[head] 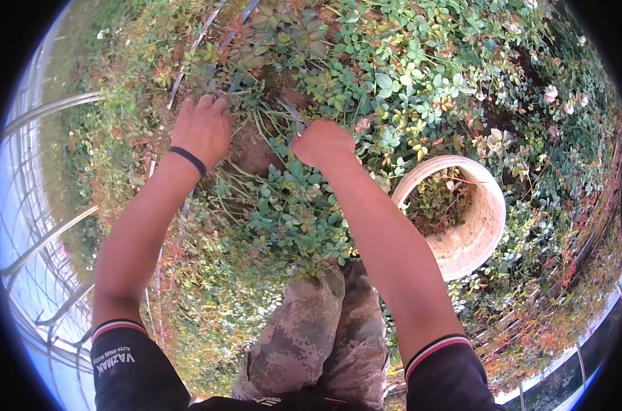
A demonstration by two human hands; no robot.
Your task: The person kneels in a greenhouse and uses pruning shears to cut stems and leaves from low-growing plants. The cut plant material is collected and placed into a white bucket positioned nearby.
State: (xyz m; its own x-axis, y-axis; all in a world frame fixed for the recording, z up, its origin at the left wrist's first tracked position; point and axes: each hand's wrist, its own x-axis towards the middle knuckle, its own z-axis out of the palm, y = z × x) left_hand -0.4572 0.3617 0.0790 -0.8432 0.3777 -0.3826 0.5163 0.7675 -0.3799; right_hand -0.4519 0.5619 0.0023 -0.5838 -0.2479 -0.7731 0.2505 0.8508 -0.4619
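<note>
My right hand (325, 143) is closed around the handles of metal scissors (293, 114), or a similar cutting tool. The blades point up and to the left, over a low plant with green stems (262, 126) that spread above bare soil (253, 151). On the other side of these stems, my left hand (203, 126), with a dark band (188, 158) at its wrist, reaches palm down into the foliage. Its fingertips are curled among the leaves, so what they touch or hold is hidden.
A whitish bucket (467, 246) stands tilted near my right forearm, with leafy clippings (439, 203) inside. Dense leafy plants (408, 67) surround me, some with pale pink flowers (551, 93). A pale strip or hose (187, 56) runs past my left hand. Curved metal poles (54, 107) rise at far left.
</note>
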